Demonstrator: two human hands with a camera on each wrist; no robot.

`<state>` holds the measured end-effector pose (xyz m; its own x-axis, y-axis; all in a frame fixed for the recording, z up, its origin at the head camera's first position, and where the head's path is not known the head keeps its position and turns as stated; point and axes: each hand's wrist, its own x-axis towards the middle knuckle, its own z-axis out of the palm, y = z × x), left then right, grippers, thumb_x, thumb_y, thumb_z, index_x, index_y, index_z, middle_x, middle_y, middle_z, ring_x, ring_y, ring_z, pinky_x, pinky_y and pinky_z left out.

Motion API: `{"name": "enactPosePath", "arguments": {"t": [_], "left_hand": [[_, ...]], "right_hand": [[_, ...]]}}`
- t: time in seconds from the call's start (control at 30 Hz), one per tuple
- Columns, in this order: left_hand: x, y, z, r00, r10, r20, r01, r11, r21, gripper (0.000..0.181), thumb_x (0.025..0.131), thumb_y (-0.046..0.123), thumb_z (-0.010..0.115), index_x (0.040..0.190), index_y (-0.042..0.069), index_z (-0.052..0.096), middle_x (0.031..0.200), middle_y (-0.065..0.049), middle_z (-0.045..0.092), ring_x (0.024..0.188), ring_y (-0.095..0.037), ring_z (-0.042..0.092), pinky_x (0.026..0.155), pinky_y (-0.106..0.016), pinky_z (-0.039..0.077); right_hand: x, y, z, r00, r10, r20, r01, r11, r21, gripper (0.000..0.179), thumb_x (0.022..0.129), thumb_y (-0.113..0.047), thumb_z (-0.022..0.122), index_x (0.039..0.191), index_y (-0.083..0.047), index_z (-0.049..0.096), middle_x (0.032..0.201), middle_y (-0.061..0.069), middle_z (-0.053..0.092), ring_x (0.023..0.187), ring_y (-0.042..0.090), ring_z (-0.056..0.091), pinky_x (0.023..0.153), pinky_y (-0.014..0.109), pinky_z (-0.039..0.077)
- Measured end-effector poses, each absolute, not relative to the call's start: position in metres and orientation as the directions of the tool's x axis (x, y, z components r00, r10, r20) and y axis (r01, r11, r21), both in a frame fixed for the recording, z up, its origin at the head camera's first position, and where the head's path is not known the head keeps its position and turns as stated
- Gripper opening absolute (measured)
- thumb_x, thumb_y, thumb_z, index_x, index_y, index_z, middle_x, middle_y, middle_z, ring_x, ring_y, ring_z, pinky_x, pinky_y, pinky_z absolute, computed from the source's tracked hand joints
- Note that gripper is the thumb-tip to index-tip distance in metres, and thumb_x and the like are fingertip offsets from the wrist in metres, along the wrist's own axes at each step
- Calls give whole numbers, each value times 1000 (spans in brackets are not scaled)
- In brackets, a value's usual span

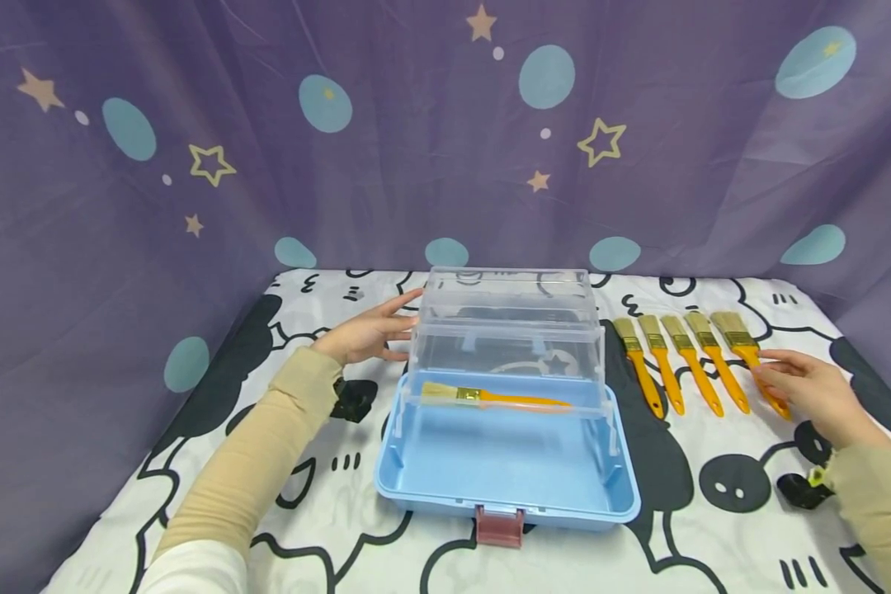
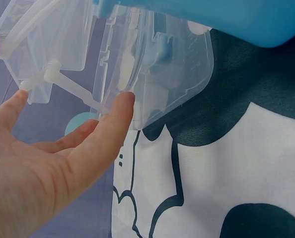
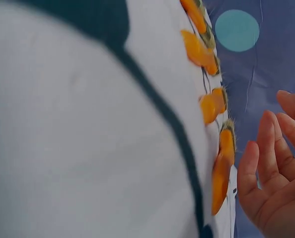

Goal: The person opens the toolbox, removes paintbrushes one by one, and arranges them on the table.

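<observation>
A light-blue toolbox (image 1: 512,478) stands with its clear lid and trays (image 1: 508,346) raised at the back. Across its rear part lies one paintbrush (image 1: 516,399) with an orange handle, seen partly through clear plastic. My left hand (image 1: 367,334) is at the left side of the raised clear parts, fingers spread and fairly straight; in the left wrist view its fingertips (image 2: 22,94) come up to them. To the right lies a row of several paintbrushes (image 1: 686,359). My right hand (image 1: 813,388) is at the handle of the rightmost paintbrush (image 1: 750,355), thumb and fingers apart.
A reddish latch (image 1: 500,528) hangs from the toolbox's front edge. The cloth (image 1: 327,503) under everything is white with black cartoon shapes. Behind the table hangs a purple curtain (image 1: 416,165) with stars and ovals.
</observation>
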<state>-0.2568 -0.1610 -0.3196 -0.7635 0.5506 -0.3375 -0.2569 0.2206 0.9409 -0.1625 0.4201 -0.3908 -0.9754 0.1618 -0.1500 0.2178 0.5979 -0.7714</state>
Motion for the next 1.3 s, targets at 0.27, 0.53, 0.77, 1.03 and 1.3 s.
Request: {"name": "enactPosePath", "arguments": {"t": [0.27, 0.53, 0.77, 1.03, 1.3], "left_hand": [[-257, -160, -320, -764, 552, -334, -255, 216, 942, 70, 100, 25, 48, 153, 36, 4, 155, -12, 23, 141, -38, 24, 108, -59, 28], [-257, -160, -320, -765, 548, -337, -254, 223, 941, 69, 100, 24, 48, 153, 36, 5, 156, -11, 22, 141, -38, 22, 107, -59, 29], [-256, -161, -320, -765, 548, -338, -258, 221, 941, 68, 100, 23, 47, 153, 36, 5, 158, -10, 14, 142, -39, 18, 108, -59, 28], [-257, -160, -321, -765, 546, -341, -264, 217, 940, 68, 100, 23, 48, 152, 37, 7, 156, -9, 23, 142, -37, 22, 108, -59, 28], [-257, -161, -321, -766, 545, -341, -259, 225, 939, 68, 100, 23, 47, 153, 37, 6, 158, -8, 13, 143, -38, 18, 108, -59, 27]], "right_hand": [[-164, 409, -378, -979, 116, -168, 204, 618, -759, 67, 96, -41, 52, 140, 7, 35, 83, -32, 53, 74, -5, 55, 64, 20, 50], [-168, 393, -365, -990, 77, -120, 142, 614, -776, 64, 95, -40, 53, 138, 5, 38, 82, -35, 55, 77, -8, 56, 66, 17, 50], [-176, 384, -347, -997, 32, -71, 75, 630, -773, 52, 96, -35, 54, 133, 1, 44, 81, -32, 54, 76, -10, 57, 66, 14, 50], [-184, 376, -326, -1000, -18, -7, -6, 632, -775, 17, 96, -31, 55, 113, -30, 52, 84, -34, 55, 76, -9, 57, 66, 13, 49], [-189, 357, -303, -998, -32, 46, -56, 661, -748, 35, 95, -35, 57, 124, -18, 54, 83, -29, 58, 77, -7, 58, 67, 14, 49]]}}
